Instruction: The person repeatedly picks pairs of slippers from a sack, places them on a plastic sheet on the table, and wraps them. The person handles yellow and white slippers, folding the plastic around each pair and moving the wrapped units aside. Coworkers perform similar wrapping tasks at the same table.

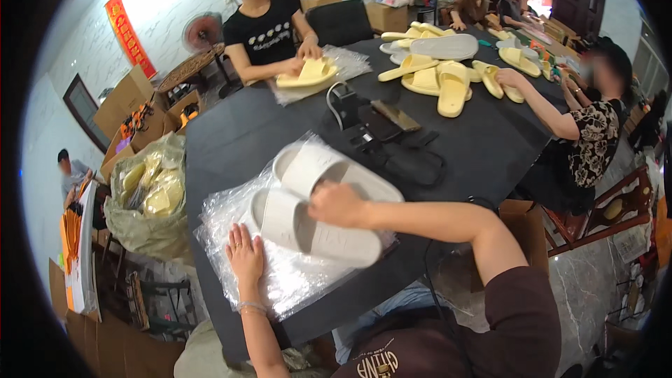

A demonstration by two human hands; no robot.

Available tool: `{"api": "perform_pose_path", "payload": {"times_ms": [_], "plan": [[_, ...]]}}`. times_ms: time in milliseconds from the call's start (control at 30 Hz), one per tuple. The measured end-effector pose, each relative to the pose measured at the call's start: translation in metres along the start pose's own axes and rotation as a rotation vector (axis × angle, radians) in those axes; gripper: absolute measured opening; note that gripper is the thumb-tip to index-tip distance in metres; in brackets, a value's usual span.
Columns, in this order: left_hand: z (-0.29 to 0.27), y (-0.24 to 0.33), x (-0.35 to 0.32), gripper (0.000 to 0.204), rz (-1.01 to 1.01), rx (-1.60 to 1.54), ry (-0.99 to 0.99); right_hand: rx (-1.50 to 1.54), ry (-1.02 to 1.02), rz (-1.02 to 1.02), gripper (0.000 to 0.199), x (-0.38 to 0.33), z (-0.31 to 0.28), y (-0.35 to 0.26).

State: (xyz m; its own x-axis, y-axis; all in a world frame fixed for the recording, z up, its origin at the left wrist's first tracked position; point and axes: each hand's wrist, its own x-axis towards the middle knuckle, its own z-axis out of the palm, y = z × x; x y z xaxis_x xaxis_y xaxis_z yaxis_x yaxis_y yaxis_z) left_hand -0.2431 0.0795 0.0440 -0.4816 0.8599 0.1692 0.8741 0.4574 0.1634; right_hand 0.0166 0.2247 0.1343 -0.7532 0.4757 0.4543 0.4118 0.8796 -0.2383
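Here, a pair of white foam slippers [315, 203], judged light, springy and best gripped at the strap, was pressed by the closed right hand [336, 204] onto clear plastic bags [294, 276] flattened under the open left hand [244, 255] on the black tabletop [231, 140].

bare table [231, 140] left, black device [350, 108] ahead

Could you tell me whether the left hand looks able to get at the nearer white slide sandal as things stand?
Probably yes: the left hand lies flat on the clear plastic bags right beside the nearer white slide sandal, with nothing between them; only the right hand rests on its strap.
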Motion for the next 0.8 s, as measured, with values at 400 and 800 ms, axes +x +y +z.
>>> {"api": "perform_pose_path", "payload": {"times_ms": [400, 800], "plan": [[-0.001, -0.001, -0.007, 0.063, 0.006, -0.036, 0.057, -0.007, 0.613, 0.567, 0.042, -0.002, -0.164, 0.126], [-0.006, 0.006, -0.003, 0.067, -0.001, -0.017, 0.003, -0.146, 0.634, 1.278, 0.044, -0.155, -0.172, 0.371]]}}
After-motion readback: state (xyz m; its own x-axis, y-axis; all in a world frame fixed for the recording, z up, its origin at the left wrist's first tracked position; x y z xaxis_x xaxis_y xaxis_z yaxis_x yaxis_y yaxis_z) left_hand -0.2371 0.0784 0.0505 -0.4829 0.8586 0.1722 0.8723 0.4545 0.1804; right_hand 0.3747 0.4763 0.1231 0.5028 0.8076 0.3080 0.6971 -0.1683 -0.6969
